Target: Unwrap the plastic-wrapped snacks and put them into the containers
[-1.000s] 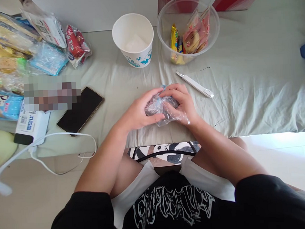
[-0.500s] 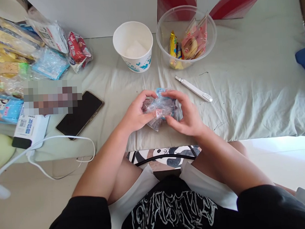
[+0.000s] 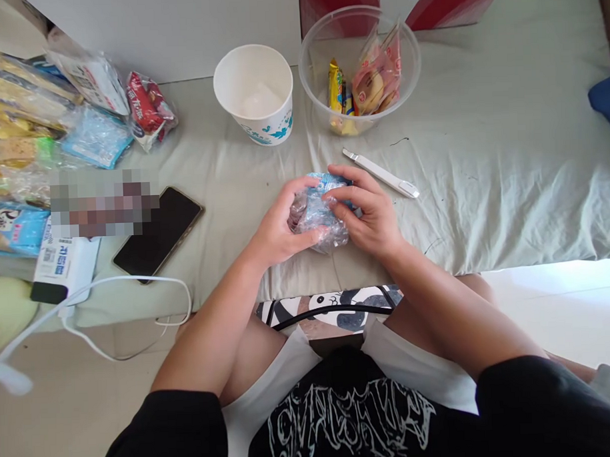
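Between the palms: the clear-wrapped packet (image 3: pixel 322 211) fills the room from left hand (image 3: pixel 287 222) to right hand (image 3: pixel 373 213).
Right of the white cutter (image 3: pixel 380 174): the widest open stretch of cloth (image 3: pixel 487 155); the cutter lies slantwise just beyond the right hand.
Cup and tub: paper cup (image 3: pixel 279 126) and plastic tub (image 3: pixel 408 78) leave only a narrow slot; a white panel (image 3: pixel 178 33) blocks the back.
Phone side: a bare lane runs between phone (image 3: pixel 158 233) and left hand; the white cable (image 3: pixel 136 278) loops across the near edge.
Far left: heaped packets (image 3: pixel 24 85) crowd the cloth.
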`<state>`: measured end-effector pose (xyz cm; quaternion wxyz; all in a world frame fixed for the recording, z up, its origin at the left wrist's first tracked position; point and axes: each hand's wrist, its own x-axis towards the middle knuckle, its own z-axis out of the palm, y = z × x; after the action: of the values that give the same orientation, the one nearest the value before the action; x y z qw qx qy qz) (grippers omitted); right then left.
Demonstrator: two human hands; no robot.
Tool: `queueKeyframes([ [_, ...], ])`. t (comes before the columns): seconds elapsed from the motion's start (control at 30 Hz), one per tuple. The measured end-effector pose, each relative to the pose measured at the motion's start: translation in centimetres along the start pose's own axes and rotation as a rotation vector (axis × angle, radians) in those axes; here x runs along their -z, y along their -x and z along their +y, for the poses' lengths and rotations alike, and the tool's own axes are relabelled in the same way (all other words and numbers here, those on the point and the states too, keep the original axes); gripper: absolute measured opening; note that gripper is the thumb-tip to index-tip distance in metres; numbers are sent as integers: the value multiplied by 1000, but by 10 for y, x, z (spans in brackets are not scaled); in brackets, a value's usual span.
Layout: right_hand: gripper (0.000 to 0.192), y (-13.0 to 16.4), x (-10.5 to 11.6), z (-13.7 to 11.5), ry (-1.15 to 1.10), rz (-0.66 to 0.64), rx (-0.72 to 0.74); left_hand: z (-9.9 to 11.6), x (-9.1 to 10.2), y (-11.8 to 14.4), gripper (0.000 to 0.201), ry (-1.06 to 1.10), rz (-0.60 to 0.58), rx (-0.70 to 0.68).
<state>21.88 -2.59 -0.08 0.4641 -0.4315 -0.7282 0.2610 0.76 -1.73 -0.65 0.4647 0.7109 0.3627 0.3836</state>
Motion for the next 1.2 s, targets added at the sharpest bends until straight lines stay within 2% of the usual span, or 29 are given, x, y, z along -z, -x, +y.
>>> queueKeyframes([
  [0.1,22,0,-1,1,2,17,-5,8,3,-2,47,-16,-8,16],
  [0.2,26,2,0,0,17,-16,19,10,2,-4,38,21,89,34],
  [0.3,34,4,0,-4,38,-78,62,9,0,-7,38,130,217,86],
  [0.4,51,7,-2,-5,61,-114,98,10,-2,-10,44,277,350,163],
  [0.47,58,9,-6,-4,64,-123,124,14,-3,-12,48,376,394,220],
  [0.57,48,10,-11,-2,74,-110,106,19,-8,-12,52,453,389,281],
  [0.7,32,9,-14,-1,120,-88,61,21,-13,-11,53,451,360,321],
  [0.8,35,9,-14,-2,137,-60,86,18,-14,-11,53,515,381,343],
  [0.93,50,12,-13,-4,160,-32,153,10,-10,-11,61,640,429,371],
  [1.03,48,15,-15,-5,220,-64,196,3,-4,-10,66,688,397,378],
  [1.2,25,16,-23,-6,311,-10,195,-4,1,-5,49,596,300,329],
])
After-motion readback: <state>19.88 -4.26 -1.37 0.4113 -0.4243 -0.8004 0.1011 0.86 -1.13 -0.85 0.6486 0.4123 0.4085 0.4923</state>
